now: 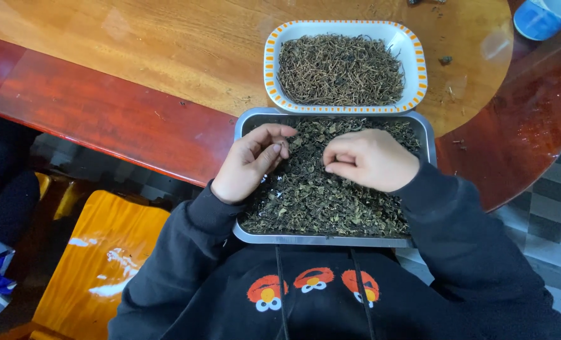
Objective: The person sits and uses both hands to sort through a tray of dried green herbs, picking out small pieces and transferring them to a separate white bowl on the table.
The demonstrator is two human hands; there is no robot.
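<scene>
A metal tray (pixel 242 126) full of dark green dried leaves (pixel 318 201) rests on the table edge and my lap. Both hands hover over the leaves. My left hand (pixel 250 162) curls with thumb against fingertips, pinching a small bit of leaf. My right hand (pixel 370 158) is closed in a loose fist, fingertips pinched down into the leaves. Just beyond the tray sits a white rectangular dish (pixel 271 69) with an orange dashed rim, holding a heap of thin brown dried stems (pixel 340 69).
The wooden table (pixel 135 38) has a dark red border (pixel 104 119) and curved edge at right. A blue and white object (pixel 538 17) sits at the far right corner. An orange stool (pixel 104 258) stands at lower left. Grey tiled floor (pixel 551 233) lies at right.
</scene>
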